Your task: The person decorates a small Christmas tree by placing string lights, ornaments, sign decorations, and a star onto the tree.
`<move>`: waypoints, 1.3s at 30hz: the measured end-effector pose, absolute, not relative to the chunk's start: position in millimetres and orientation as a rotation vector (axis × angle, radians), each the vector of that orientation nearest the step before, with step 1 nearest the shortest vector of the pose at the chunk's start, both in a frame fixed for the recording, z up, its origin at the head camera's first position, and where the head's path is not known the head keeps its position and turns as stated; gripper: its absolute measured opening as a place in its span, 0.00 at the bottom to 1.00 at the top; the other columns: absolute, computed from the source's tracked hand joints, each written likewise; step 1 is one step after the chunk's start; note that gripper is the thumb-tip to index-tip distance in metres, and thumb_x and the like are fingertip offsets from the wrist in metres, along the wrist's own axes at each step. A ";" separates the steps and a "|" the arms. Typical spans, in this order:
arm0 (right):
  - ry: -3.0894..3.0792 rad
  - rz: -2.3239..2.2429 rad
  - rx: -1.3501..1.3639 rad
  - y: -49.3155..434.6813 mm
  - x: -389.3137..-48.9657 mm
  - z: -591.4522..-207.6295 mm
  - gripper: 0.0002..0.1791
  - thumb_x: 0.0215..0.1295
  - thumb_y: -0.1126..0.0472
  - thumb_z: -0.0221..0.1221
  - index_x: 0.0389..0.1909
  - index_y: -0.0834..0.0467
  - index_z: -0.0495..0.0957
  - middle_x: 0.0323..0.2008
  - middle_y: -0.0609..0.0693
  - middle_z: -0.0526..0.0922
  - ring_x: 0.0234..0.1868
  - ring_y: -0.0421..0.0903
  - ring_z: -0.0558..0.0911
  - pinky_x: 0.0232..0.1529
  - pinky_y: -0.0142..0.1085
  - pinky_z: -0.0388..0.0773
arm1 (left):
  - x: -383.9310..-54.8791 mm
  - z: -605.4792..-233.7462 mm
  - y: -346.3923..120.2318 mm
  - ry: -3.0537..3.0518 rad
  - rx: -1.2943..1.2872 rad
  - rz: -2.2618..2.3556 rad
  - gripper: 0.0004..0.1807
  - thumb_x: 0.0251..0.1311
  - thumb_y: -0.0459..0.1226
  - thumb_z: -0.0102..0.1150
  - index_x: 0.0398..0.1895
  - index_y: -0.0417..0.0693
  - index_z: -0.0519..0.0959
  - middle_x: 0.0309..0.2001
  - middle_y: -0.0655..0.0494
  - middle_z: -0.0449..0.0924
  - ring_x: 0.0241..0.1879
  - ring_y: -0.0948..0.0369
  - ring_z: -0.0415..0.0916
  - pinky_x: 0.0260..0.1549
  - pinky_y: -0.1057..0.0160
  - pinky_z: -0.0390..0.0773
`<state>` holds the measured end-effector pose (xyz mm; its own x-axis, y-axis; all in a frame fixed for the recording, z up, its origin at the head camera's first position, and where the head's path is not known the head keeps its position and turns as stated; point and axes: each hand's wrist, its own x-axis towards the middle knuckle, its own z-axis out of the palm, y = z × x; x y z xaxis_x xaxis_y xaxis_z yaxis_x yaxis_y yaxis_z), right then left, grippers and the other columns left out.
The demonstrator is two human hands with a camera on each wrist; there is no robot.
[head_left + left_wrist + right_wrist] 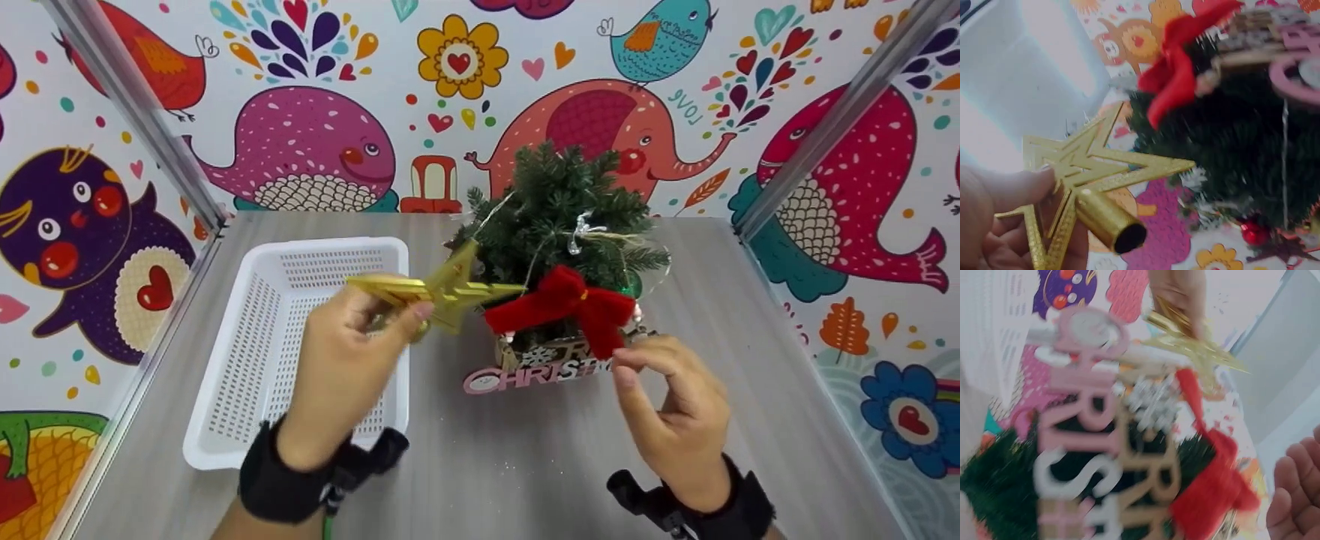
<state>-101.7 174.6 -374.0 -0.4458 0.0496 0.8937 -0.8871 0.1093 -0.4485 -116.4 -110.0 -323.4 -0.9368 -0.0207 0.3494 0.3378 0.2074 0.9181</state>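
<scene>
My left hand (345, 352) pinches a gold star tree topper (1100, 169) between thumb and fingers; its hollow tube (1111, 222) shows in the left wrist view. The star is held up at the left of a small green Christmas tree (562, 202). On the tree's front hangs a red bow (566, 300), above a "Christmas" letter sign (517, 376). My right hand (679, 412) is beside the bow's lower tail in the head view, fingers loosely bent. In the right wrist view its fingers (1300, 486) appear apart from the bow, holding nothing.
A white plastic basket (217, 390) stands on the table left of the tree, partly behind my left hand. A green ball (631, 285) hangs at the tree's right. Cartoon-printed panels with metal posts (840, 112) enclose the grey table (510, 480).
</scene>
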 end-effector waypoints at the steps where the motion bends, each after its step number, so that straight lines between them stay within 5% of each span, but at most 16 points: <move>1: -1.600 1.465 0.875 172.3 -101.3 -370.6 0.13 0.69 0.69 0.65 0.38 0.79 0.79 0.36 0.58 0.85 0.39 0.43 0.83 0.47 0.27 0.81 | -110.0 -320.7 -104.4 -2.189 -0.370 -1.765 0.08 0.61 0.31 0.70 0.43 0.44 0.85 0.39 0.56 0.89 0.38 0.59 0.85 0.39 0.62 0.87; 5: -1.775 1.541 0.960 166.7 -95.9 -357.8 0.18 0.65 0.69 0.69 0.49 0.77 0.79 0.46 0.58 0.85 0.46 0.44 0.85 0.51 0.29 0.84 | -97.4 -318.4 -81.0 -2.114 -0.627 -1.800 0.09 0.60 0.31 0.71 0.43 0.46 0.86 0.40 0.59 0.89 0.36 0.63 0.85 0.36 0.62 0.86; 10: -1.931 1.673 0.877 160.5 -91.5 -345.4 0.19 0.60 0.71 0.71 0.52 0.70 0.83 0.51 0.49 0.88 0.51 0.42 0.86 0.51 0.31 0.85 | -96.9 -314.8 -51.4 -2.109 -0.766 -2.092 0.11 0.66 0.33 0.67 0.49 0.41 0.84 0.41 0.49 0.87 0.33 0.61 0.83 0.33 0.60 0.87; 20: -1.964 1.733 0.741 179.0 -129.1 -284.3 0.11 0.63 0.77 0.65 0.45 0.69 0.87 0.33 0.51 0.90 0.23 0.39 0.77 0.27 0.26 0.78 | -141.3 -279.5 -32.1 -2.169 -0.944 -1.726 0.08 0.70 0.37 0.64 0.46 0.43 0.84 0.40 0.55 0.85 0.37 0.65 0.76 0.37 0.66 0.81; 28: -2.033 1.883 0.628 185.4 -194.1 -223.4 0.14 0.69 0.68 0.66 0.53 0.65 0.85 0.48 0.58 0.91 0.44 0.49 0.90 0.47 0.34 0.87 | -203.5 -227.8 -17.1 -2.155 -0.800 -1.820 0.13 0.71 0.38 0.62 0.52 0.40 0.85 0.48 0.51 0.89 0.45 0.64 0.85 0.49 0.65 0.85; 39: -2.135 1.859 0.621 186.9 -234.7 -219.5 0.17 0.69 0.60 0.66 0.53 0.66 0.85 0.46 0.54 0.92 0.43 0.43 0.90 0.47 0.29 0.86 | -236.0 -229.3 -17.6 -2.251 -0.642 -1.769 0.13 0.74 0.40 0.60 0.53 0.45 0.86 0.46 0.53 0.90 0.43 0.63 0.85 0.41 0.67 0.78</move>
<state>-234.7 186.9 -219.5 -0.8799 -0.1563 0.4487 -0.4660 0.0987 -0.8793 -236.0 -17.6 -229.3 -0.8836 0.2078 0.4196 0.4569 0.1860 0.8699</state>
